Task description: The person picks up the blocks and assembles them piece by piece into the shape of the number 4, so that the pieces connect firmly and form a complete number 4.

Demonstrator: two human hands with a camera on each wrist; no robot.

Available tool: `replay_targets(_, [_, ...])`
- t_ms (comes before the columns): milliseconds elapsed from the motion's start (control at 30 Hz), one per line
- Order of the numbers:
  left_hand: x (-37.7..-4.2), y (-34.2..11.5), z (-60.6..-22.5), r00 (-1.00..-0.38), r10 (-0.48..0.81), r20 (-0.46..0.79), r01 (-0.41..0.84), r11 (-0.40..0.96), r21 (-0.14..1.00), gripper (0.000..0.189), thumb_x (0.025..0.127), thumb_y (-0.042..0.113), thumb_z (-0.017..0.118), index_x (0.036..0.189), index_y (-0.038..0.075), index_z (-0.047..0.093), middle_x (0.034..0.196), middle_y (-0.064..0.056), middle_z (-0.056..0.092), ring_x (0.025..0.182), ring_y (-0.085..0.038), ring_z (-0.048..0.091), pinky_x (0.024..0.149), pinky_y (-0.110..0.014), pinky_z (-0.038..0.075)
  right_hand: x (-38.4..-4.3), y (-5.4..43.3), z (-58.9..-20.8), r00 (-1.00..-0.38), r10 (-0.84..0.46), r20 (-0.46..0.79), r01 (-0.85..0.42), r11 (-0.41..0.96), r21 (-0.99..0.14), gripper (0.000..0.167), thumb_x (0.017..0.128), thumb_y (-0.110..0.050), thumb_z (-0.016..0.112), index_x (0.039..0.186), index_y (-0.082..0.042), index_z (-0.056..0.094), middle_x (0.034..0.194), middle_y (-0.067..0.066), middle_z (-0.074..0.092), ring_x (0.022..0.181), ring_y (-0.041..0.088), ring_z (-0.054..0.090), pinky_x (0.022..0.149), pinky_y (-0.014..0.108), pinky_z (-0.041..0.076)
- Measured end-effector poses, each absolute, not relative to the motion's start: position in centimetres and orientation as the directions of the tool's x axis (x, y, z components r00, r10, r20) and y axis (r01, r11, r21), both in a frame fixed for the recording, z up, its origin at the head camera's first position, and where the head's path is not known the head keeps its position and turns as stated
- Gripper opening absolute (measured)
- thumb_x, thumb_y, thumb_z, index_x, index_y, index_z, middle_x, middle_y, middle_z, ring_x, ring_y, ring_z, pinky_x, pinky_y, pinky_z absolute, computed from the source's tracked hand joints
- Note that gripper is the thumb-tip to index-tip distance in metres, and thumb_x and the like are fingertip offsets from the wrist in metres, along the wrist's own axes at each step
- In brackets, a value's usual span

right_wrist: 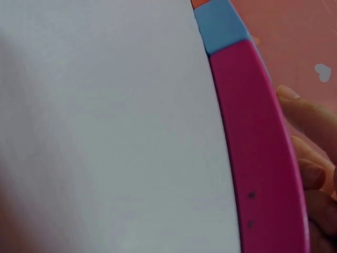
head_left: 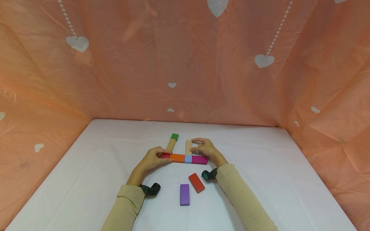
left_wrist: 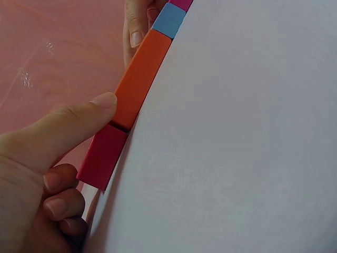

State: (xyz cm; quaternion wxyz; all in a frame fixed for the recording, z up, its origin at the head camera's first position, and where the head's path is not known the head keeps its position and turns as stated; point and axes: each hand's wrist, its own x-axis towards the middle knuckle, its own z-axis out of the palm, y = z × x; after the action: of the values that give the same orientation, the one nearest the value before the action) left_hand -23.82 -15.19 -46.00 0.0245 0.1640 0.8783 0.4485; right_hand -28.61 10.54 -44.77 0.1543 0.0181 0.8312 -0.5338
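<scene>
The left hand (head_left: pixel 151 158) has thumb and index finger slightly parted, pinching the orange block (head_left: pixel 177 158) at its left end, beside the crimson block (head_left: pixel 165 156). The right hand (head_left: pixel 206 148), thumb and index finger apart, touches the plain wooden block (head_left: pixel 189 147) behind and right of the orange block; whether it grips is unclear. The left hand partly hides the crimson block. The orange block's long axis runs left to right; the wooden block's points away from the person.
</scene>
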Motion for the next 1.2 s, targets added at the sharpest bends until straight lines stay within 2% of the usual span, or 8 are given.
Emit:
replay_targets(200, [-23.8, -15.3, -45.9, -0.947, 0.307, 0.098, 0.26, 0.549, 0.794, 0.03, 0.08, 0.017, 0.078, 0.107, 0.005, 0.074, 0.077, -0.006, 0.049, 0.077, -0.014, 0.039, 0.066, -0.022, 0.029, -28.6, 10.3, -44.7, -0.945, -0.132, -0.3, 0.22, 0.423, -0.879, 0.055, 0.078, -0.02, 0.079, 0.129, -0.016, 0.061, 0.058, -0.004, 0.039, 0.057, 0.012, 0.04, 0.057, 0.022, 0.031])
replay_targets(567, [-23.7, -15.3, -46.0, -0.945, 0.312, 0.099, 0.264, 0.549, 0.793, 0.03, 0.08, 0.017, 0.078, 0.107, 0.006, 0.074, 0.078, -0.005, 0.049, 0.077, -0.014, 0.04, 0.067, -0.022, 0.03, -28.7, 10.6, -45.1, -0.951, -0.147, -0.273, 0.189, 0.423, -0.886, 0.056, 0.076, -0.02, 0.08, 0.129, -0.014, 0.061, 0.055, -0.006, 0.039, 0.055, 0.01, 0.038, 0.054, 0.022, 0.03])
replay_targets(967, [-23.8, -15.3, -46.0, -0.946, 0.309, 0.101, 0.264, 0.548, 0.794, 0.03, 0.08, 0.018, 0.078, 0.107, 0.006, 0.074, 0.077, -0.005, 0.047, 0.077, -0.014, 0.039, 0.066, -0.022, 0.029, -28.5, 11.0, -44.8, -0.949, -0.219, -0.227, 0.112, 0.437, -0.892, 0.056, 0.081, -0.022, 0.077, 0.131, -0.01, 0.058, 0.056, -0.005, 0.041, 0.054, 0.011, 0.037, 0.052, 0.022, 0.028])
replay_targets(1200, [-23.9, -15.3, -46.2, -0.942, 0.314, 0.117, 0.277, 0.536, 0.797, 0.03, 0.079, 0.018, 0.078, 0.107, 0.005, 0.074, 0.076, -0.004, 0.046, 0.076, -0.012, 0.039, 0.065, -0.021, 0.029, -28.3, 11.4, -44.3, -0.943, -0.272, -0.194, 0.064, 0.421, -0.905, 0.053, 0.083, -0.016, 0.074, 0.132, -0.006, 0.057, 0.056, -0.005, 0.043, 0.054, 0.011, 0.038, 0.051, 0.021, 0.03])
